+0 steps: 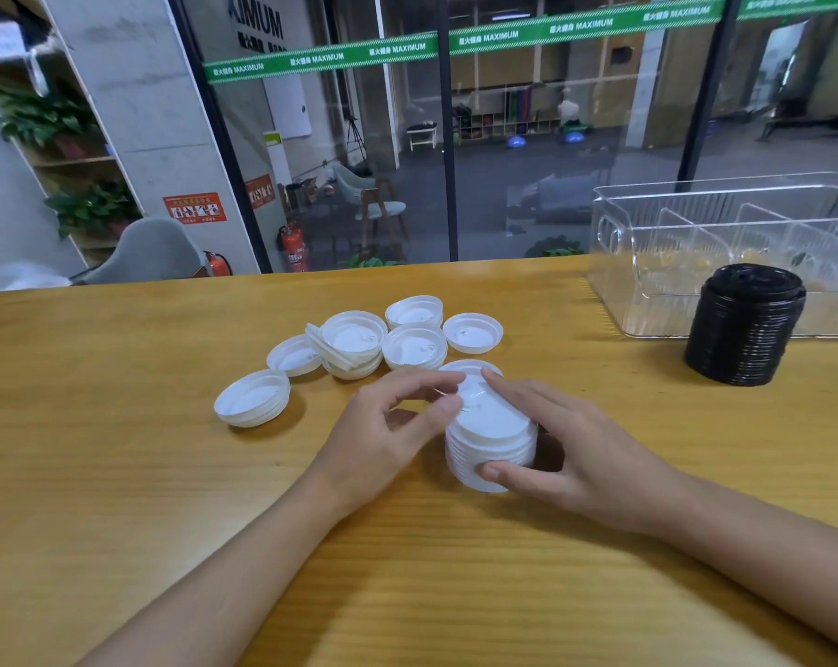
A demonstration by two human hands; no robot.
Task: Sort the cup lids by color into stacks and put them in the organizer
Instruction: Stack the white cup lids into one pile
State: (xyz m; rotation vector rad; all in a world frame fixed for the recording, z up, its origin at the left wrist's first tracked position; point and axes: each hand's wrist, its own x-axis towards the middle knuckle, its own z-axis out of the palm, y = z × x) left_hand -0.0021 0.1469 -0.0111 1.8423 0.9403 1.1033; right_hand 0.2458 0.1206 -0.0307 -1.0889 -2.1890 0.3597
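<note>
White lid stack (491, 426), partly hidden, sits gripped in the right hand (568, 438); the left hand (383, 428) pinches its top rim.

Wooden table (119, 474); glass wall (527, 137) with green banner strip (407, 49); grey chair (152, 252), fire extinguisher (293, 247), plant shelf (70, 161) left.

Left hand (383, 430) pinching lid stack (496, 423), right hand (566, 440) gripping it

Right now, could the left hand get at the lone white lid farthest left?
Probably yes: the left hand is just right of that lid, and only bare table lies between them.
</note>
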